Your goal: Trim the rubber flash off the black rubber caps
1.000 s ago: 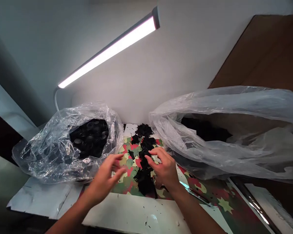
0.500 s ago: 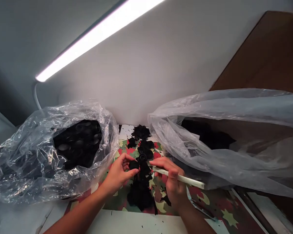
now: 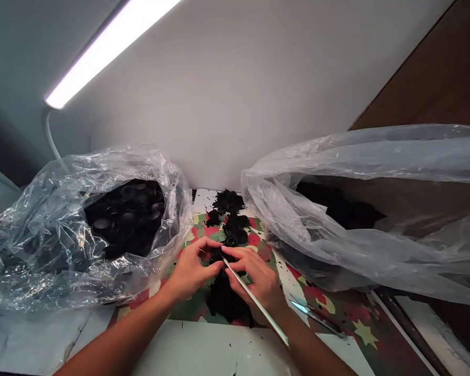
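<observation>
My left hand pinches a small black ribbed rubber part between thumb and fingers. Wrapped round a long, thin pale stick-like tool, my right hand brings its tip against that part. The tool's exact kind is not clear, and the fingers partly cover the ribbed part. Just beyond my fingertips lie a few round black parts. Under my hands, black scraps form a heap on a camouflage-patterned sheet.
At left, a clear plastic bag gapes around several black ribbed parts. Another plastic bag at right holds black material. A slim metal tool lies right of my forearm. A lit lamp hangs above.
My right hand has moved left to the black ribbed part, and its tool has swung so the tip meets the part. The view has shifted slightly.
</observation>
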Tool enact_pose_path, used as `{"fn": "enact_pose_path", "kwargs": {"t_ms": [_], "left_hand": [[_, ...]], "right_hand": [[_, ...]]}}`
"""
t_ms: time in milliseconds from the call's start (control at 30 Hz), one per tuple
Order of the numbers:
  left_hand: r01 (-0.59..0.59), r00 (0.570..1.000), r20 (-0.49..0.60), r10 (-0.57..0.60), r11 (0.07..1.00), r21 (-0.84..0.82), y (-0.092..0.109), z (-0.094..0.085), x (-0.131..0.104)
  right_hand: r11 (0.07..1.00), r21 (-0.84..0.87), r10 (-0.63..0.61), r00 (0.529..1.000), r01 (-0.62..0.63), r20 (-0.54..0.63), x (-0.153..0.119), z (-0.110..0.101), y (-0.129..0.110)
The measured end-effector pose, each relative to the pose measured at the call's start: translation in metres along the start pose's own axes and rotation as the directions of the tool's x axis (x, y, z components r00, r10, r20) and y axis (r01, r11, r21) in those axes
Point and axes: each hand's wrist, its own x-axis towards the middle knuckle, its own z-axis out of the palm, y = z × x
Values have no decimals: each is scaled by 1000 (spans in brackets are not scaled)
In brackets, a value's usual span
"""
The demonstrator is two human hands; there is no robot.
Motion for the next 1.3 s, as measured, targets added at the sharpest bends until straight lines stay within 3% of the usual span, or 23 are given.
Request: {"fn": "enact_pose_path", "kwargs": {"t_ms": [100, 233, 333, 433, 533, 700, 800, 867, 1000, 1167, 1300], "left_hand": [[-48, 999, -12, 49, 997, 52, -4, 1, 0], [-106, 993, -45, 109, 993, 58, -7, 3, -2], [-176, 983, -52, 176, 984, 6, -4, 3, -5], [-198, 980, -11, 198, 968, -152, 0, 3, -7], [-133, 990, -5, 138, 941, -312, -2, 4, -4], [-24, 994, -102, -38, 840, -543, -9, 5, 3], [56, 988, -79, -131, 793, -606, -11, 7, 5], [80, 991, -39, -128, 800, -594, -12, 7, 6], [25, 999, -9, -32, 880, -474, -13, 5, 7], [-40, 999, 19, 45, 978, -204, -9, 3, 3], [-91, 995, 31, 93, 992, -86, -9, 3, 1]], "right_hand": [[995, -75, -69, 997, 71, 24, 2, 3, -2], [983, -169, -64, 997, 71, 44, -2, 9, -5], [962, -271, 47, 998, -36, 34, -6, 10, 4], [901, -372, 258, 965, -222, 50, -6, 1, 19], [857, -389, 396, 915, -337, 80, -4, -11, 28], [807, -426, 507, 850, -409, 145, 0, -18, 26], [788, -337, 590, 789, -515, 173, 5, -16, 20], [798, -180, 602, 770, -575, 211, 8, -14, 14], [859, 45, 483, 837, -510, 257, 10, -10, 6], [860, -76, 503, 809, -505, 306, 8, -4, 5], [891, -303, 433, 835, -339, 339, 8, 3, 7]]}}
